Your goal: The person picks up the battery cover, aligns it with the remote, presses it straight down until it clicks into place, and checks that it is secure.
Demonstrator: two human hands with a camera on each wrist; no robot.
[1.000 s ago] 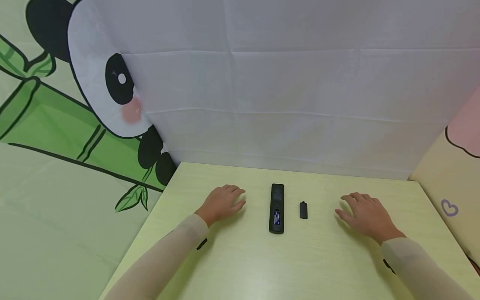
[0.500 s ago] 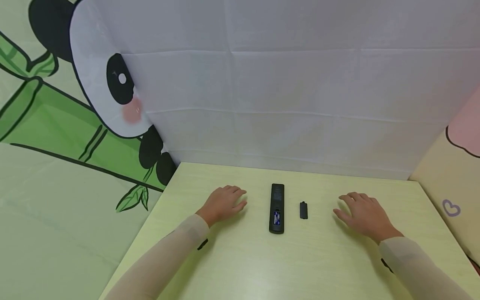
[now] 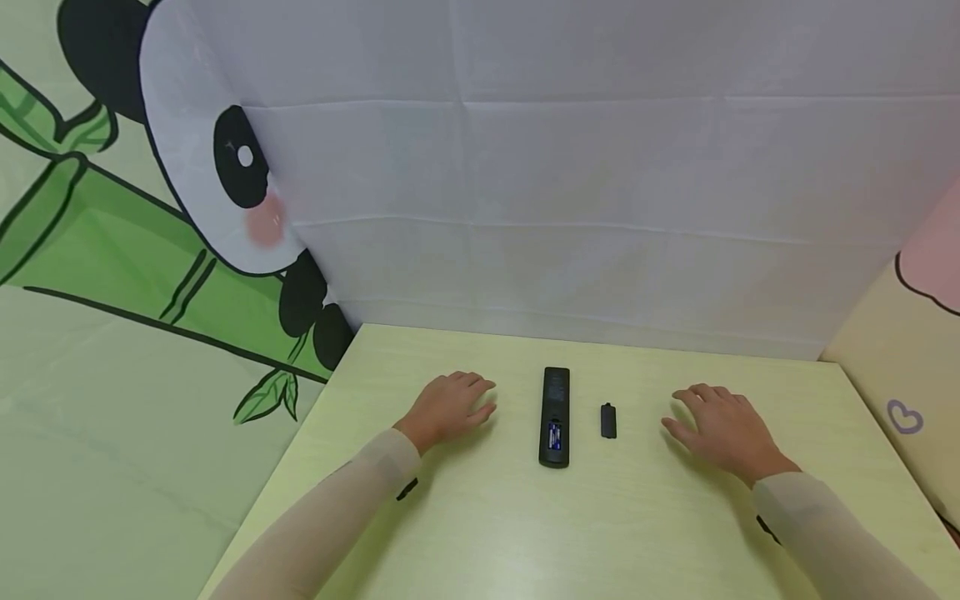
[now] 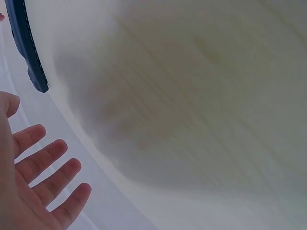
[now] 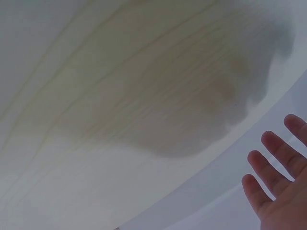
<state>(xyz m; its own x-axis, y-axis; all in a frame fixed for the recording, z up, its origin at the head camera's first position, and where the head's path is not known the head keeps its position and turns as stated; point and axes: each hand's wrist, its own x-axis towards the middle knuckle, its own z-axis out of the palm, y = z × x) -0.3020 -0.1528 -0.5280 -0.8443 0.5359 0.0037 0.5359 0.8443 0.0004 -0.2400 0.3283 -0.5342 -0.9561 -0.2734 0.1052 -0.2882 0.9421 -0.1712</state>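
Note:
A black remote control (image 3: 555,400) lies lengthwise on the pale wooden table (image 3: 525,533), its battery compartment uncovered and blue batteries (image 3: 554,435) showing inside. Just right of it is a small black battery cover (image 3: 608,421). My left hand (image 3: 446,408) hovers to the left of the remote, fingers spread and holding nothing; the left wrist view shows this hand (image 4: 43,177) with the remote's edge (image 4: 26,45) at upper left. On the other side, my right hand (image 3: 727,432) hovers right of the cover, also holding nothing. Its spread fingers (image 5: 271,172) appear in the right wrist view.
A white cloth (image 3: 570,208) hangs behind the table's back edge. To the left hangs a green cloth with a panda print (image 3: 202,167), and to the right a cream cloth (image 3: 892,358) with a pink patch. Both sleeves carry a dark strap underneath.
My right hand has drifted slightly left, toward the battery cover. The left hand has shifted a tiny bit right. The remote and cover stay in place on the table.

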